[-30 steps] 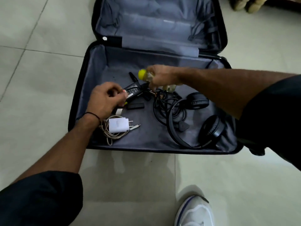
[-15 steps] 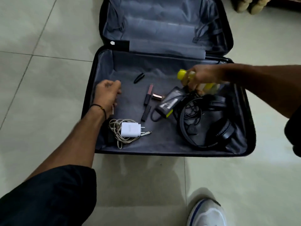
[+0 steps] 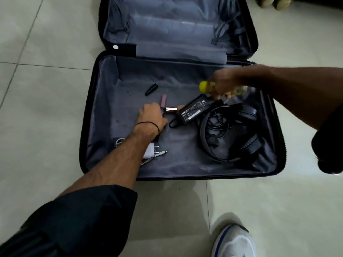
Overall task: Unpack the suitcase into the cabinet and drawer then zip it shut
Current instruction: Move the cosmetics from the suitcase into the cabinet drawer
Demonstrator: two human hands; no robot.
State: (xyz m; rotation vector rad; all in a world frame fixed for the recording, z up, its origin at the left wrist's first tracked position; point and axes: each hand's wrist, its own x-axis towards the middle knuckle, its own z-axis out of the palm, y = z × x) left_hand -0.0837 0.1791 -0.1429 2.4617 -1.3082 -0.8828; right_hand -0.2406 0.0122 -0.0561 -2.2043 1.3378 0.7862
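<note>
Dim indoor light recorded; suitcase (image 3: 104,101) interior underexposed. Soft shadows cast on floor tiles (image 3: 167,210). Right hand (image 3: 224,84), yellow-capped bottle (image 3: 204,86) smeared by motion. Edges bowed by wide-angle lens.

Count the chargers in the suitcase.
2: black power brick at centre, left of the headphones; white wall charger front-left, partly under the left forearm. Others may be hidden.
</note>
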